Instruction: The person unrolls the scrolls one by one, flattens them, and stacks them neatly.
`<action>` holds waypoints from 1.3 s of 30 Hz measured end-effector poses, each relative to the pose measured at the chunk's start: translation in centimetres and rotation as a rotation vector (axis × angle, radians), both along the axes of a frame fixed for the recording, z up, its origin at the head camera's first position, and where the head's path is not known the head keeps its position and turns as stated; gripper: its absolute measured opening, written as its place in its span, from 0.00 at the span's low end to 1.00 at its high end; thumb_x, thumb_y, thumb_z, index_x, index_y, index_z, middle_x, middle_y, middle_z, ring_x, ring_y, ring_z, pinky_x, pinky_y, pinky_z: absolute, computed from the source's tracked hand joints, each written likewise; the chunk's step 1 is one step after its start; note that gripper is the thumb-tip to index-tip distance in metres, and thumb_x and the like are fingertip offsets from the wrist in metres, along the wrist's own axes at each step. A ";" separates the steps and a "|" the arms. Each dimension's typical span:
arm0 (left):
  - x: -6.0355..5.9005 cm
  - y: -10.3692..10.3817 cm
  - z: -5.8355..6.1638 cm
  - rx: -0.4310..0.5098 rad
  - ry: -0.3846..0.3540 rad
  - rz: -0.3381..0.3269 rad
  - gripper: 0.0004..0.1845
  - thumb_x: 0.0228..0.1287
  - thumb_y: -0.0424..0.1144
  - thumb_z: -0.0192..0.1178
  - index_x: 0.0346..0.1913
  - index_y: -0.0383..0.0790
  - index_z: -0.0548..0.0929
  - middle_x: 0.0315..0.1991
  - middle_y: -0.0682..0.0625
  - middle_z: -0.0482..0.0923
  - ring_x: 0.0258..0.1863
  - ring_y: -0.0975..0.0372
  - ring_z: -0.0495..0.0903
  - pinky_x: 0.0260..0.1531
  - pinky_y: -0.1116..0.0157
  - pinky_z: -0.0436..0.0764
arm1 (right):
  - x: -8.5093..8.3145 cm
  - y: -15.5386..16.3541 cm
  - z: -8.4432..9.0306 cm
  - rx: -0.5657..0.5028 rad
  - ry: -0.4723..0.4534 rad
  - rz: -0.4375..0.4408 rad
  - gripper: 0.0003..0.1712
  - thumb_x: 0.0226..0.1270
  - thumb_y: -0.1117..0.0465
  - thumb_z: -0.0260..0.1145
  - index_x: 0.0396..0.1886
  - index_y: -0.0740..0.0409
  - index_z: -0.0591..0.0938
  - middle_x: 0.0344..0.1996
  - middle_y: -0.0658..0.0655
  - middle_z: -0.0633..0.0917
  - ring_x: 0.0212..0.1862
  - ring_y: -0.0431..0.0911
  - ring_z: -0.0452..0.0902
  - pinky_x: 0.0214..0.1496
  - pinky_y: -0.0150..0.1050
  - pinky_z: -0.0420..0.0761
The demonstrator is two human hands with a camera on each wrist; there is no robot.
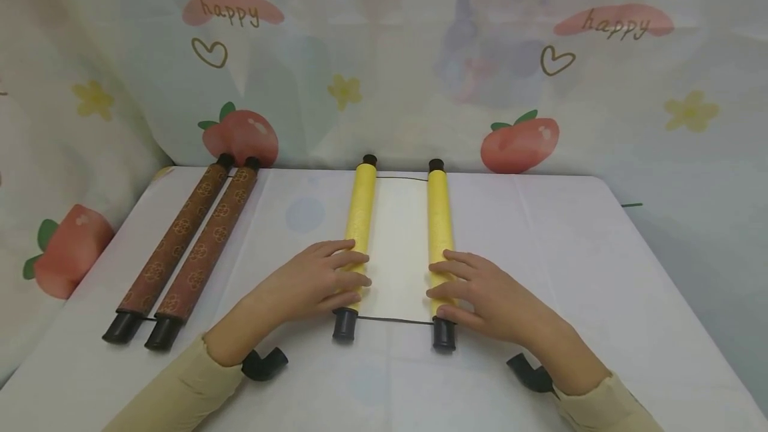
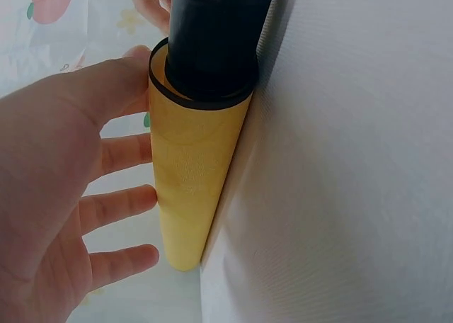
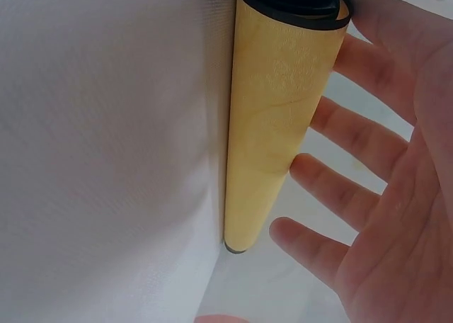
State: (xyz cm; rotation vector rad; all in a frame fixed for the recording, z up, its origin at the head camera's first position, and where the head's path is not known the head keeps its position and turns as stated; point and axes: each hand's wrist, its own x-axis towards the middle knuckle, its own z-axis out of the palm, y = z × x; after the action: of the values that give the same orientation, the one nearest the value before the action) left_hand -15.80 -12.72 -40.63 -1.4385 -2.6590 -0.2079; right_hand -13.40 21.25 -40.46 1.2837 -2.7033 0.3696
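Observation:
A yellow scroll lies partly unrolled on the white table, its pale sheet (image 1: 399, 245) stretched between two rolls with black end caps. My left hand (image 1: 324, 279) rests flat with straight fingers on the left roll (image 1: 360, 219) near its front end. My right hand (image 1: 474, 289) lies the same way on the right roll (image 1: 439, 219). In the left wrist view my fingers (image 2: 117, 202) touch the side of the yellow roll (image 2: 191, 167) below its black cap (image 2: 216, 40). The right wrist view shows my fingers (image 3: 340, 188) against the other roll (image 3: 276, 110).
A brown patterned scroll (image 1: 186, 245), rolled shut with black caps, lies at the table's left side. A fruit-printed cloth (image 1: 384, 52) hangs behind the table (image 1: 570, 252). Black wrist mounts (image 1: 264, 364) sit by my sleeves.

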 end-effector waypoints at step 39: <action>0.0 -0.3 0.4 -0.037 -0.066 0.047 0.15 0.73 0.54 0.56 0.52 0.54 0.87 0.68 0.51 0.73 0.74 0.49 0.61 0.68 0.46 0.66 | -0.2 0.5 0.3 0.010 -0.006 -0.017 0.18 0.60 0.45 0.73 0.48 0.44 0.88 0.59 0.55 0.82 0.68 0.58 0.70 0.69 0.53 0.68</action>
State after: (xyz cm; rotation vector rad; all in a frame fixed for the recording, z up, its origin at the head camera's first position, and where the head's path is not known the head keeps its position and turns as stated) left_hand -15.78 -13.02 -40.26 -1.4016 -2.7600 -0.2066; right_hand -13.56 21.78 -40.13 1.2638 -2.7222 0.3589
